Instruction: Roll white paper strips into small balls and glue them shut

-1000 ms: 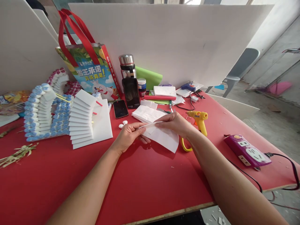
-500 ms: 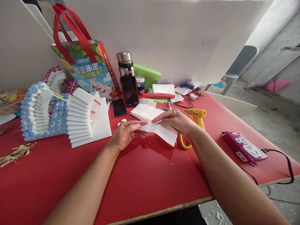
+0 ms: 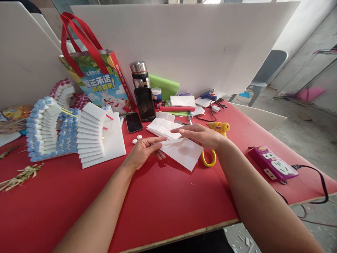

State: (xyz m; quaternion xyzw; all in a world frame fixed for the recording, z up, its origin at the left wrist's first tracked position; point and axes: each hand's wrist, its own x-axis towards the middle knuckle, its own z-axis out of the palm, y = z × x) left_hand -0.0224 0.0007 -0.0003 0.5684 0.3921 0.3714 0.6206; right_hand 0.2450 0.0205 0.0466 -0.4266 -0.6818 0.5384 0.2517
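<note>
A thin sheet of white paper [image 3: 181,153] is pinched at its left corner between the thumb and fingers of my left hand [image 3: 144,150]. My right hand [image 3: 204,135] hovers over the sheet's far right edge, palm down with its fingers stretched out; whether it touches the paper I cannot tell. Just behind the hands lies a stack of white paper [image 3: 163,127]. Small white rolled pieces [image 3: 137,139] rest beyond my left hand. Yellow-handled scissors [image 3: 210,160] lie partly hidden by the sheet and my right hand.
A yellow glue gun [image 3: 219,127] lies behind my right wrist, and a purple power strip [image 3: 273,165] at the right. Folded white card pieces [image 3: 91,135] and a blue-and-white paper craft [image 3: 42,130] stand at left. Two phones, a steel flask [image 3: 139,72] and a bag [image 3: 102,84] are behind.
My right hand has let go of the paper and its fingers have straightened. The sheet now lies flatter and more spread out, still held by my left hand.
</note>
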